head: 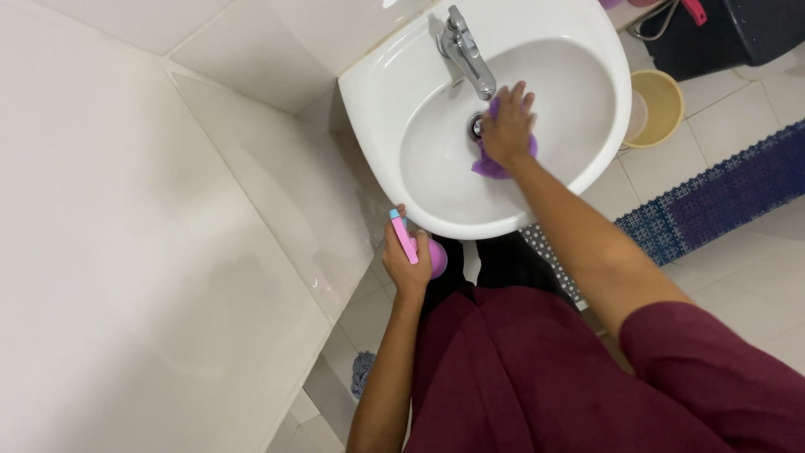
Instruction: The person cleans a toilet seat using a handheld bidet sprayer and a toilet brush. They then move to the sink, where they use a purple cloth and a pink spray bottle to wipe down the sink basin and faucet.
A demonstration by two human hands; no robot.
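The right hand (506,126) presses a purple cloth (495,164) flat inside the white sink (587,50), beside the drain. The left hand (407,264) wraps a closed grip around a pink spray bottle (404,237) below the rim.

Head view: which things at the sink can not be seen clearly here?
- Purple cloth: mostly hidden under the right hand.
- Drain: partly covered by that hand's fingers.
- Spray bottle: body hidden by the left hand.
- Yellow bucket: partly behind the sink rim.
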